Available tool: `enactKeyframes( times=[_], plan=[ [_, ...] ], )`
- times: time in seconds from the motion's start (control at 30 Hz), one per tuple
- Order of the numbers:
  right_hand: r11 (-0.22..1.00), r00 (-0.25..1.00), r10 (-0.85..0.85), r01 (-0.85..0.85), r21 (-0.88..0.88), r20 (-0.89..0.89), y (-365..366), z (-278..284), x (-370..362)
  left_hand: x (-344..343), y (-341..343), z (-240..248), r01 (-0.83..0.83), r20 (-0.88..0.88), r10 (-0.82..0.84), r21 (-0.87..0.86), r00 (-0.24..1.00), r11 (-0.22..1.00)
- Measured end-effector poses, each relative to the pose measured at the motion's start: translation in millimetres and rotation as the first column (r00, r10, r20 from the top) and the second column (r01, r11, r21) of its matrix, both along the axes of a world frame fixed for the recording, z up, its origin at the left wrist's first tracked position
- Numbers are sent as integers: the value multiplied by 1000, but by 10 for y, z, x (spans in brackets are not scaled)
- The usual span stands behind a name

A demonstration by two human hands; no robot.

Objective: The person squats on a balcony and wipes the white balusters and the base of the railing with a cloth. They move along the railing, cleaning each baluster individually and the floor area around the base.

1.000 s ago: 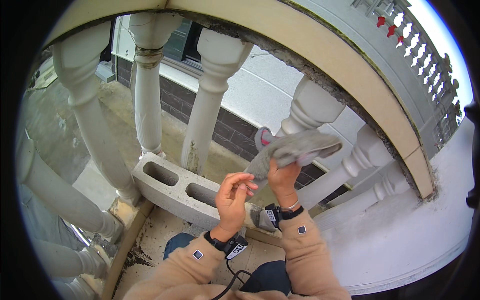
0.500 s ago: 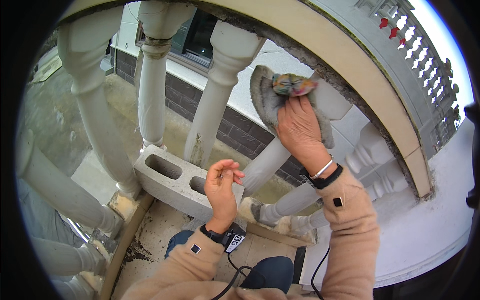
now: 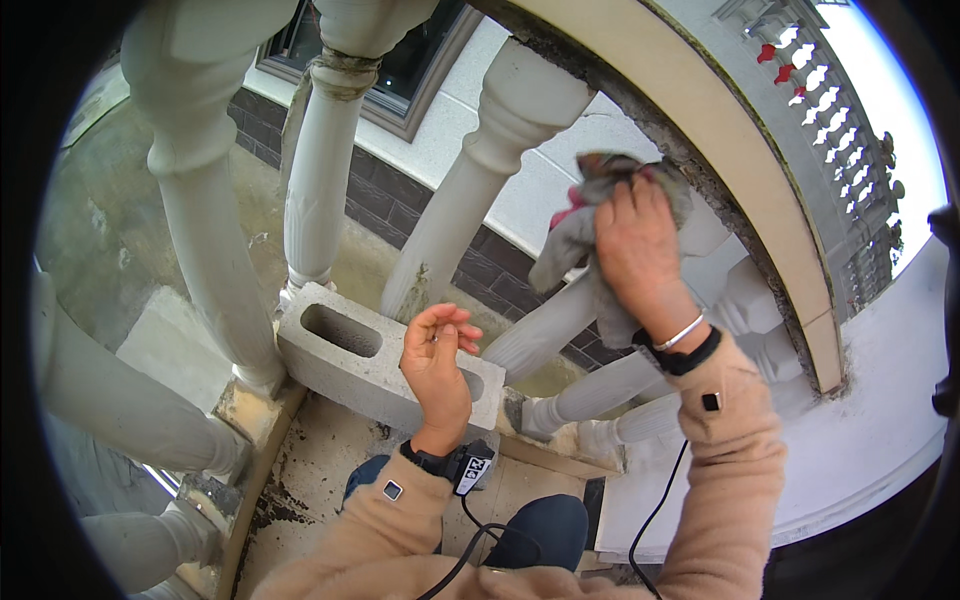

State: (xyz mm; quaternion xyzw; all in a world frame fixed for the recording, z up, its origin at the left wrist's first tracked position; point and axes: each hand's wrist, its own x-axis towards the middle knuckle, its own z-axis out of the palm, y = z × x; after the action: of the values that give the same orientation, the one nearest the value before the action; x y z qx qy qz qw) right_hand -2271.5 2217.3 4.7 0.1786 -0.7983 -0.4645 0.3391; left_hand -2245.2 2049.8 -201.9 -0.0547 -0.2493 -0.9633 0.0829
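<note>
My right hand (image 3: 640,245) is closed on a crumpled grey cloth (image 3: 572,250) with pink and brown patches. It presses the cloth against the upper part of a white baluster, just under the cream handrail (image 3: 770,165); the cloth covers that part of the post. My left hand (image 3: 438,370) hangs above a grey hollow concrete block (image 3: 345,385), apart from it. Its fingers are loosely curled, the palm is turned inward, and nothing shows in it. To the left of the cloth stands another white baluster (image 3: 455,190), stained near its foot.
More white balusters (image 3: 205,220) curve round on the left. A tiled ledge (image 3: 290,470) with dark dirt lies below the block. Beyond the posts are a window (image 3: 400,75) and a dark brick wall band (image 3: 385,190). A black cable (image 3: 660,510) runs from beside my right forearm.
My right hand has moved right with the cloth, which has gone from spread out to bunched up. The view has shifted slightly; my left hand keeps nearly the same pose.
</note>
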Motion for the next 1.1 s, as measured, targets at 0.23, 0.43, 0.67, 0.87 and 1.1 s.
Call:
enactKeyframes(
  times=[0.23,0.43,0.67,0.87,1.1],
  plan=[
    [897,827,-414,441,16,380,68,-115,-474,-46,30,-53,78,2,-78,6,997,997],
    [939,833,-322,342,37,450,-109,59,-73,-106,-25,-25,91,-5,-91,-15,996,996],
    [893,866,-447,420,161,223,-90,426,-157,-127,162,-90,172,-11,-172,-37,985,984],
    [880,814,-471,463,109,340,26,29,-487,-62,128,-64,164,-51,-166,-41,985,986],
    [964,977,-18,74,-257,214,543,-781,625,-83,98,-65,172,-29,-174,-49,984,984]
  ],
)
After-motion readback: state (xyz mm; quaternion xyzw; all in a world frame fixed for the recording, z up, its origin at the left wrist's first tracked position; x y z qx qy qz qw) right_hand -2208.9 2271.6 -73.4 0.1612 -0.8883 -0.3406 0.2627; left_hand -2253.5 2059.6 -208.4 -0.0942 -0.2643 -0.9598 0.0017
